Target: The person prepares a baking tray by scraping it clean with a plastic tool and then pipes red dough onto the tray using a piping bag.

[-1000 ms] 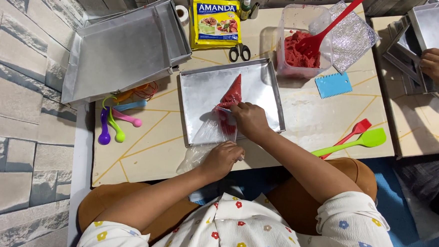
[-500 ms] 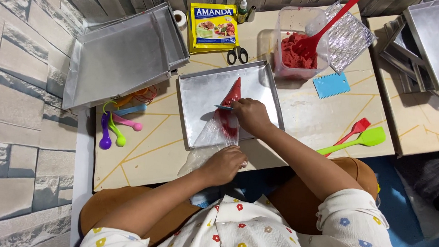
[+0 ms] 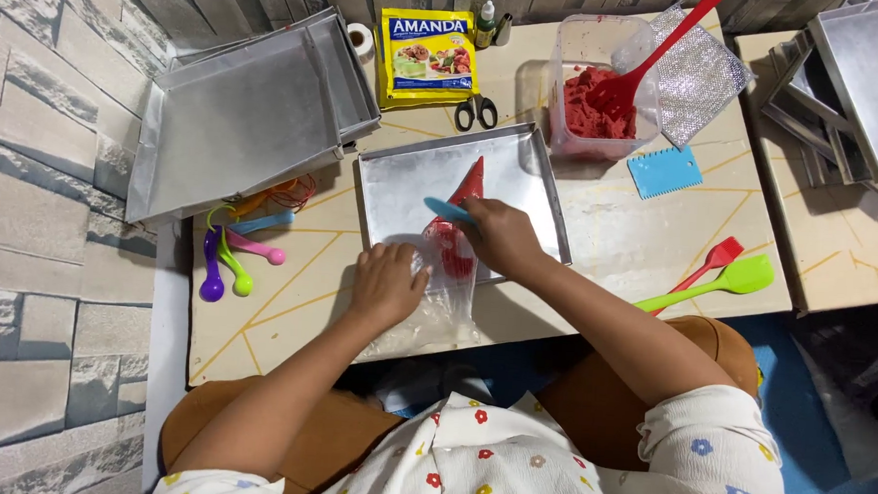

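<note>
A clear piping bag (image 3: 447,278) with red batter in its tip lies across a shallow metal tray (image 3: 402,180) and over the table's front edge. My left hand (image 3: 387,282) presses flat on the bag's loose end near the tray's front rim. My right hand (image 3: 505,235) holds a small blue scraper (image 3: 448,209) laid across the bag, just behind the red filling. The bag's pointed tip (image 3: 473,174) reaches toward the tray's middle.
A stack of metal trays (image 3: 246,117) lies at the back left, more trays (image 3: 858,89) at the right. A plastic tub of red batter (image 3: 592,100) holds a red spatula. Scissors (image 3: 476,111), a yellow packet (image 3: 427,56), a blue comb scraper (image 3: 665,172), measuring spoons (image 3: 233,261), and spatulas (image 3: 723,275) lie around.
My left hand has moved up from the table's edge onto the bag's loose end. My right hand now shows the blue scraper across the bag. Another person's hand at the far right has gone.
</note>
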